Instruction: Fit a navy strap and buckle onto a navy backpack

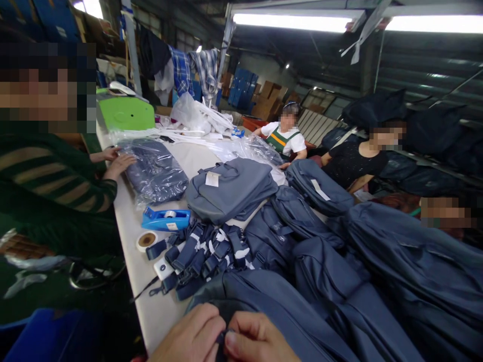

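At six o'clock on the table, my left hand (194, 336) and right hand (256, 339) pinch together on the navy backpack (279, 306) (fingertips clamped on a small dark fitting), steadying its near edge.

We count one blue tape dispenser (166, 219), one loose roll of tape (146, 240), one grey backpack (230, 188), one bagged backpack (155, 171), one green box (126, 113), and four other people around the table (132, 261).
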`<state>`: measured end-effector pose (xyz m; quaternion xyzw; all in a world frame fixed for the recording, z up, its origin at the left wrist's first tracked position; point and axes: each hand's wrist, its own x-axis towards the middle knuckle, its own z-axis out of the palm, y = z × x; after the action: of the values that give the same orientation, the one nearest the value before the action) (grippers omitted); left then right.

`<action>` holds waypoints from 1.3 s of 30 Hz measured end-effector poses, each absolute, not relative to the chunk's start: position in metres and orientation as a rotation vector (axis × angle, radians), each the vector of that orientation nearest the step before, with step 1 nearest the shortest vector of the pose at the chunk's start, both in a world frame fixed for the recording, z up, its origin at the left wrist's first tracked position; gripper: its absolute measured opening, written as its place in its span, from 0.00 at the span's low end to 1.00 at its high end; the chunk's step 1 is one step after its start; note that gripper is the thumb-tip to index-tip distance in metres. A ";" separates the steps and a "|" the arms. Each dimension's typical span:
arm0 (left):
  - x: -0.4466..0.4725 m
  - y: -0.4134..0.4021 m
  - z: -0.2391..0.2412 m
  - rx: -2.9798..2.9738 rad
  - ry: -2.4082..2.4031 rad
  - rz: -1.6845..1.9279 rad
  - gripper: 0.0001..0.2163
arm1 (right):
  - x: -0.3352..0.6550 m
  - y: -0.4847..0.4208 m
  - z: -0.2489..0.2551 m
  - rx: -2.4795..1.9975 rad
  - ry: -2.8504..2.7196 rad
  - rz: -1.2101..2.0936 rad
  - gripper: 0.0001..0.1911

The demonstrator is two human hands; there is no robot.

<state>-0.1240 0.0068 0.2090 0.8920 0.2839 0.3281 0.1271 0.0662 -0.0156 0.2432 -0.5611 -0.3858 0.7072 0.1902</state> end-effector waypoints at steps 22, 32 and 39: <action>-0.110 0.046 0.198 2.123 0.916 0.885 0.08 | 0.085 0.033 0.209 -1.435 -0.879 2.199 0.35; -0.101 0.046 0.178 2.403 0.936 1.100 0.15 | 0.083 0.035 0.212 -1.453 -0.928 2.201 0.36; -0.106 0.054 0.168 2.540 0.931 0.901 0.13 | 0.114 0.063 0.224 -1.542 -1.371 2.143 0.39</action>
<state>-0.1056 0.0536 0.1681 0.8815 0.3231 0.3126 0.1445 0.1137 0.0634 0.2237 -0.5165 -0.4594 0.7178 0.0832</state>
